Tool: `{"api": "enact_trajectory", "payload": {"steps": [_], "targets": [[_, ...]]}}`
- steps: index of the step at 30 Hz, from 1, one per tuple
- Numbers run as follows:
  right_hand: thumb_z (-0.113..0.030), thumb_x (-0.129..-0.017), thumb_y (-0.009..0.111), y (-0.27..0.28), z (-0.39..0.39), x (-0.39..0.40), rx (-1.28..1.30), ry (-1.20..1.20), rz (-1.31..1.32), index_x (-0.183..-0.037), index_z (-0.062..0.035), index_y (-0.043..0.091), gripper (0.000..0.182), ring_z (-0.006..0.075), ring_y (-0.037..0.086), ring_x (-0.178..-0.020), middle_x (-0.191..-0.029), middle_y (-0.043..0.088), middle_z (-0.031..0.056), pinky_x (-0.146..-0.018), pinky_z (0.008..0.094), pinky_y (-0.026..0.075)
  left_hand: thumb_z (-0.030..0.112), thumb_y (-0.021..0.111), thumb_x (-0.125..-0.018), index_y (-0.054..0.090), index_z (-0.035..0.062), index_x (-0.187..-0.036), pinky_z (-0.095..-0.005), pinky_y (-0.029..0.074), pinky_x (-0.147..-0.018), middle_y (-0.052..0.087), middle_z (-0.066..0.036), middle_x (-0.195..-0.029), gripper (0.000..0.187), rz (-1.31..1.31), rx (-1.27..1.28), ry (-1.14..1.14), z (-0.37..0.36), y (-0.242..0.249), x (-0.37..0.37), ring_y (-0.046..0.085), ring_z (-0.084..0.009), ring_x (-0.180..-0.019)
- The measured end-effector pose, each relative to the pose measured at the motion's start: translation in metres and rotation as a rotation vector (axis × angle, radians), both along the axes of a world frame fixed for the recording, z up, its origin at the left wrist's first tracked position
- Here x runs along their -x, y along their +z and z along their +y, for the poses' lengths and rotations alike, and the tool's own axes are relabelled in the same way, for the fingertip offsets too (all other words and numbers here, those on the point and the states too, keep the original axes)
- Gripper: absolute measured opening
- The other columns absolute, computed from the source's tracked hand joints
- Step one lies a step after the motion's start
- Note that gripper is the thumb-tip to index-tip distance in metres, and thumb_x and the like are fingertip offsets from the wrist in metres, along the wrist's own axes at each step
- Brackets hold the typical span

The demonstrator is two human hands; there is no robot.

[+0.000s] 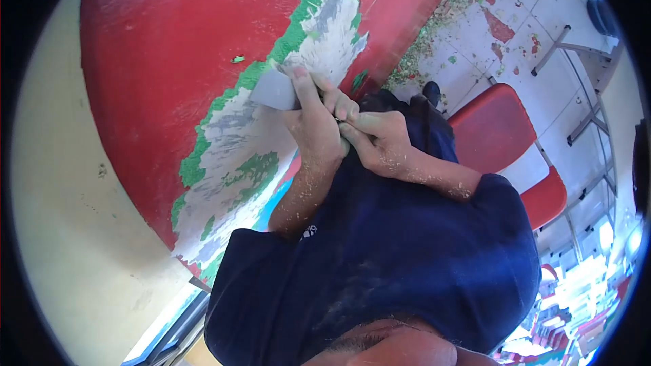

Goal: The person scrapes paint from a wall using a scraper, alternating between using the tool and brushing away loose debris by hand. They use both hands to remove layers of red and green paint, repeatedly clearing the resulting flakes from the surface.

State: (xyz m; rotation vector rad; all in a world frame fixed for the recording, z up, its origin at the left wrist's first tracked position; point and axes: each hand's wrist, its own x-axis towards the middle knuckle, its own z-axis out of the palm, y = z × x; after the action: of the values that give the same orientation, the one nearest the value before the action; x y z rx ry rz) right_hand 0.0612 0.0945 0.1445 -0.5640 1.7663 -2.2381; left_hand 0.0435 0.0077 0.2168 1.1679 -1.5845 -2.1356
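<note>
The grey-white flat blade of a scraper (274,90) lies against a wall (169,41) painted red, at the edge of a stripped patch. My left hand (315,112) is closed around the scraper just behind the blade, its thumb pointing up along it. Against it, my right hand (376,137) is closed, its fingers bent round what seems to be the handle end; most of the handle is hidden by the hands. White and grey bare surface (251,129) shows around the blade, with ragged green paint (196,168) along its border. Pale flakes dust both forearms.
Red and green paint chips (498,27) litter the tiled floor (542,108). A red chair (491,125) stands close at my right, with metal-legged furniture (590,118) beyond. A cream surface (74,196) borders the red paint at left.
</note>
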Motion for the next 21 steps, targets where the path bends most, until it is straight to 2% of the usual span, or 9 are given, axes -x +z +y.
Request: {"api": "enact_trajectory", "payload": {"steps": [2, 6, 10, 14, 18, 19, 21], "targets": [[-0.005, -0.080, 0.066, 0.000, 0.003, 0.001, -0.060, 0.064, -0.017, -0.077, 0.0005, 0.062, 0.008, 0.0284, 0.051, -0.046, -0.056, 0.050, 0.0155, -0.044, 0.0327, 0.040, 0.039, 0.043, -0.098, 0.042, 0.0080, -0.075, -0.0298, 0.038, -0.044, 0.029, 0.001, -0.054, 0.038, -0.025, 0.015, 0.043, -0.001, -0.001, -0.001, 0.035, -0.0119, -0.045], [-0.005, -0.081, 0.065, -0.004, 0.002, -0.012, 0.066, 0.000, -0.047, -0.075, 0.0005, 0.061, 0.009, 0.0266, 0.049, -0.044, -0.056, 0.048, 0.0163, -0.044, 0.0316, 0.040, 0.041, 0.042, -0.098, 0.044, 0.0110, -0.078, -0.0270, 0.036, -0.045, 0.031, 0.004, -0.057, 0.036, 0.005, -0.016, -0.027, -0.001, -0.005, -0.014, 0.033, -0.0082, -0.046], [-0.006, -0.081, 0.066, -0.007, 0.002, -0.009, -0.040, 0.026, -0.077, -0.075, 0.0009, 0.062, 0.010, 0.0257, 0.047, -0.043, -0.056, 0.048, 0.0171, -0.044, 0.0311, 0.039, 0.040, 0.043, -0.097, 0.044, 0.0107, -0.077, -0.0274, 0.036, -0.044, 0.031, 0.003, -0.056, 0.036, -0.004, 0.021, 0.011, 0.003, -0.008, -0.009, 0.034, -0.0086, -0.046], [-0.007, -0.082, 0.066, -0.015, -0.005, -0.017, 0.030, -0.035, -0.017, -0.078, 0.0004, 0.063, 0.009, 0.0217, 0.047, -0.042, -0.055, 0.047, 0.0176, -0.044, 0.0316, 0.039, 0.035, 0.042, -0.098, 0.042, 0.0087, -0.072, -0.0291, 0.037, -0.044, 0.031, 0.002, -0.055, 0.037, -0.013, 0.027, 0.003, 0.003, -0.013, -0.018, 0.036, -0.0109, -0.046], [-0.007, -0.081, 0.065, -0.019, -0.014, -0.021, 0.046, -0.086, -0.077, -0.081, 0.0004, 0.064, 0.007, 0.0245, 0.048, -0.044, -0.057, 0.048, 0.0168, -0.046, 0.0327, 0.040, 0.037, 0.044, -0.097, 0.043, 0.0100, -0.075, -0.0284, 0.036, -0.043, 0.031, 0.003, -0.055, 0.035, -0.002, 0.163, -0.020, -0.003, -0.018, -0.012, 0.034, -0.0094, -0.045], [-0.006, -0.081, 0.065, -0.024, -0.013, -0.021, -0.010, -0.035, -0.063, -0.082, -0.0001, 0.064, 0.006, 0.0264, 0.050, -0.046, -0.058, 0.050, 0.0164, -0.046, 0.0331, 0.040, 0.037, 0.044, -0.097, 0.043, 0.0098, -0.075, -0.0284, 0.036, -0.043, 0.031, 0.003, -0.055, 0.036, -0.004, 0.153, -0.019, -0.004, -0.022, -0.014, 0.034, -0.0095, -0.045], [-0.002, -0.082, 0.063, -0.032, -0.021, -0.023, 0.036, -0.062, -0.012, -0.081, 0.0034, 0.062, 0.006, 0.0198, 0.047, -0.047, -0.058, 0.048, 0.0157, -0.047, 0.0309, 0.040, 0.037, 0.045, -0.097, 0.043, 0.0094, -0.074, -0.0283, 0.036, -0.043, 0.032, 0.003, -0.055, 0.036, -0.001, 0.147, -0.020, -0.012, -0.029, -0.016, 0.034, -0.0096, -0.044]]}}
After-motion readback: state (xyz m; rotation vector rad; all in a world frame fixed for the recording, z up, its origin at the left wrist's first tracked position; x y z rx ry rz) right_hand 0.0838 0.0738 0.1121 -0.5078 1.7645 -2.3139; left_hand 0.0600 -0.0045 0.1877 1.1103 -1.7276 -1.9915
